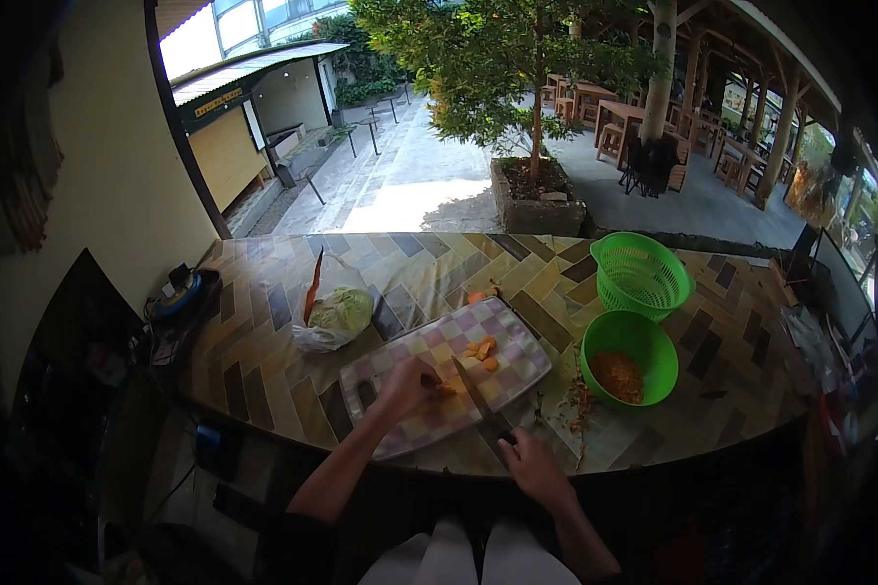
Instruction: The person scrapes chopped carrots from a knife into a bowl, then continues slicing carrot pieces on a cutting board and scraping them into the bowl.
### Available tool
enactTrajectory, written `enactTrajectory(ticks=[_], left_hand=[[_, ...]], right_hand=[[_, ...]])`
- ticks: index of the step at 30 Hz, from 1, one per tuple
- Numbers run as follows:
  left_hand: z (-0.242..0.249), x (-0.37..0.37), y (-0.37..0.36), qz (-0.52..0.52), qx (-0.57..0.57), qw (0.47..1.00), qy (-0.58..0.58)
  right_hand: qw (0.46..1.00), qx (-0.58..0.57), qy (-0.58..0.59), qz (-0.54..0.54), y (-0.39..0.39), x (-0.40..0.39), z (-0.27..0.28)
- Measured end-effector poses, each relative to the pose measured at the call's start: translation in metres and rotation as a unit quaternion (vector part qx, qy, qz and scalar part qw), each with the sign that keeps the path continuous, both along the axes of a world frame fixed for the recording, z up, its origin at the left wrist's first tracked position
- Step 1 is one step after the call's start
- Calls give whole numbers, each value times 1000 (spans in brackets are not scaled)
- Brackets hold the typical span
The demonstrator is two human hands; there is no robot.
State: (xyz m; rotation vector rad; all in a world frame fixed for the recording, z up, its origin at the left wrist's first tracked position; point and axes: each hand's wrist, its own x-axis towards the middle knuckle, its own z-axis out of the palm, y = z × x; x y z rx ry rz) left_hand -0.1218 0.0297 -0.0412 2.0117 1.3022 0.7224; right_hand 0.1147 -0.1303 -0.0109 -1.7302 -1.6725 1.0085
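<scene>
My right hand (534, 466) grips the handle of a knife (475, 395), its blade slanting up and left over a pink-and-white checked cutting board (522, 366). On the board's left part, my left hand (407, 387) is closed, fingers bent down around an orange carrot (446, 392) beside the blade; much of that carrot is hidden. Cut carrot pieces (483, 351) lie in a small cluster beyond the knife tip. Behind the board, a pale green cabbage (343, 310) rests in a clear plastic bag (317, 338), with a long thin orange-red carrot (313, 288) standing up next to it.
To the right stands a green bowl (661, 363) with orange shreds (617, 375) inside, and a green colander (644, 268) behind it. Scattered peelings (579, 405) lie between bowl and board. The tiled table (732, 336) has a curved front edge. Cables and devices (178, 292) sit at left.
</scene>
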Motion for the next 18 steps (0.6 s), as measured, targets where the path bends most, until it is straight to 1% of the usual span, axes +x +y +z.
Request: enactTrajectory(ticks=[2,6,8,10,14,18], left_hand=[[5,3,-4,6,6,1000,5],[-4,6,-4,20,17,1000,-18],[-6,6,-5,26,26,999,-31],[-1,5,-7,16,21,999,-19],[22,6,-17,12,-31,999,-7],[12,5,-15,17,-54,998,-30]], right_hand=[[1000,6,-13,4,-1,-5,-2],[999,25,-34,0,1,-17,-8],[999,18,-29,0,0,-20,-7],[1000,17,-21,-3,0,-21,-7],[999,28,-18,-12,-1,-23,-10],[999,34,-15,-14,0,-27,-11]])
